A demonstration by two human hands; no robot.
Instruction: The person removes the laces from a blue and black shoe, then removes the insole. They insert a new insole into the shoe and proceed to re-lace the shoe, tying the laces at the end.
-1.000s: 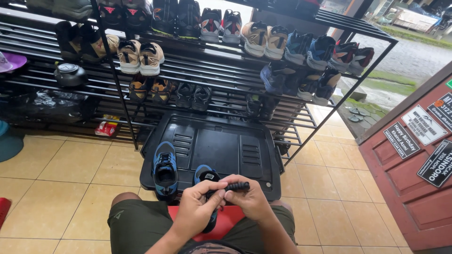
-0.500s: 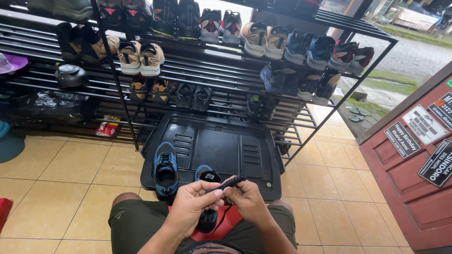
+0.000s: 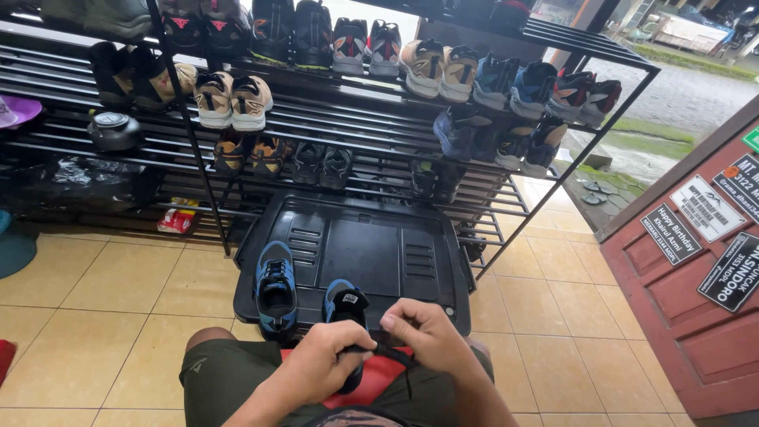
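Blue and black, the sneaker (image 3: 345, 316) rests on the person's lap over a red cloth (image 3: 371, 383), its toe pointing away toward the black plastic tray (image 3: 371, 253). Both hands meet just above its rear half: the left hand (image 3: 324, 368) and the right hand (image 3: 423, 336) each pinch a black shoelace (image 3: 387, 350) stretched between their fingertips, fingers closed narrowly on it. Its matching sneaker (image 3: 276, 289) stands on the tray to the left, before the black metal shoe rack (image 3: 332, 119).
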